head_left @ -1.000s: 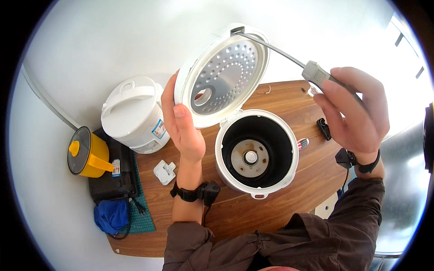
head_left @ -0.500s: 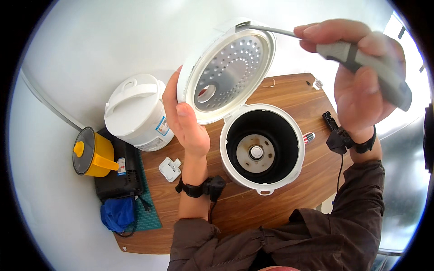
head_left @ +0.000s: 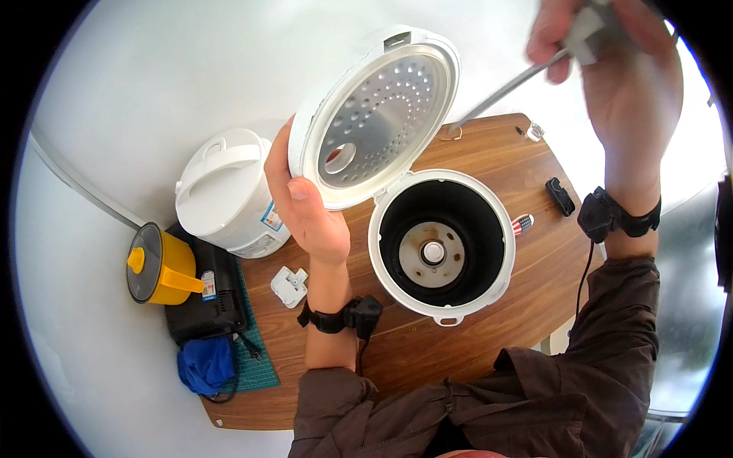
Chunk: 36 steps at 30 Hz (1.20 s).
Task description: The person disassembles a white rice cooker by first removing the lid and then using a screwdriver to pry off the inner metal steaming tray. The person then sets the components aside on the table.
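A white rice cooker [head_left: 374, 252] stands with its lid up, its black inside showing a round heating plate [head_left: 427, 263] with brown stains. My left hand [head_left: 313, 225] grips the raised lid [head_left: 385, 107] by its left edge, thumb on the inner side. That inner side has a dimpled metal plate with a round hole, and a small slot [head_left: 397, 40] sits at the lid's top edge. My right hand [head_left: 634, 99], up at the upper right, is closed around a grey-handled screwdriver [head_left: 513, 88]. Its shaft points down and left, apart from the lid. The handle is partly blurred and cut by the frame's edge.
Left of the cooker are another white cooker [head_left: 221, 183], a yellow pot [head_left: 164, 263] on a black case [head_left: 202, 313], and a blue cloth [head_left: 206, 366]. A white plastic part [head_left: 289, 287] and a black piece [head_left: 560, 196] lie on the wooden table [head_left: 473, 336].
The screwdriver tip has left the slot at the lid's top edge. My right hand has moved up and turned the shaft downward. The lid has shifted slightly left in my left hand.
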{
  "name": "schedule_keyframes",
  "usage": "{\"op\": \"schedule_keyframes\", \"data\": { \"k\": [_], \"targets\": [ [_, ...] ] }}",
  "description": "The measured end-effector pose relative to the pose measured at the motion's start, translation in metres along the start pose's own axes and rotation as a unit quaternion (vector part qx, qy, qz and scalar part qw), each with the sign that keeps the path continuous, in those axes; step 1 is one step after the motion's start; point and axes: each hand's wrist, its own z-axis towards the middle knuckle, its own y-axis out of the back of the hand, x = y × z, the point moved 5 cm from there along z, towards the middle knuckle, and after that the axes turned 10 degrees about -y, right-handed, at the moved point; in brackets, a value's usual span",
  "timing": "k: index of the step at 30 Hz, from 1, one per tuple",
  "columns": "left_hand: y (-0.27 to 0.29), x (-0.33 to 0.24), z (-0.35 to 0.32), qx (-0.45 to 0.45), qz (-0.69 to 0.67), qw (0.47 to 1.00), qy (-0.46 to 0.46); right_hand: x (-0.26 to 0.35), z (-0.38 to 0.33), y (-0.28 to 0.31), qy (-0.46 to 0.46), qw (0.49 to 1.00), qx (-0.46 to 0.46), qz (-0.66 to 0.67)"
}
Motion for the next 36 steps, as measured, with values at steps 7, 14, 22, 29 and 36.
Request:
{"op": "schedule_keyframes", "data": {
  "k": [7,14,22,29,36],
  "targets": [
    [-0.004,0.002,-0.002,0.007,0.027,1.000,-0.010,-0.016,-0.027,0.035,0.104,0.973,0.204,-0.012],
    [0.000,-0.003,0.001,-0.008,0.046,0.999,-0.004,-0.004,-0.037,0.044,0.038,0.954,0.274,-0.119],
    [-0.003,-0.004,0.000,0.000,0.013,1.000,0.010,-0.006,-0.047,0.028,0.103,0.937,0.320,-0.093],
    [-0.004,-0.001,0.001,-0.011,0.024,1.000,0.011,-0.003,-0.056,0.008,0.169,0.913,0.350,-0.126],
    [-0.002,0.000,0.000,-0.016,0.014,1.000,0.012,0.007,-0.072,-0.014,0.245,0.913,0.269,-0.185]
  ]
}}
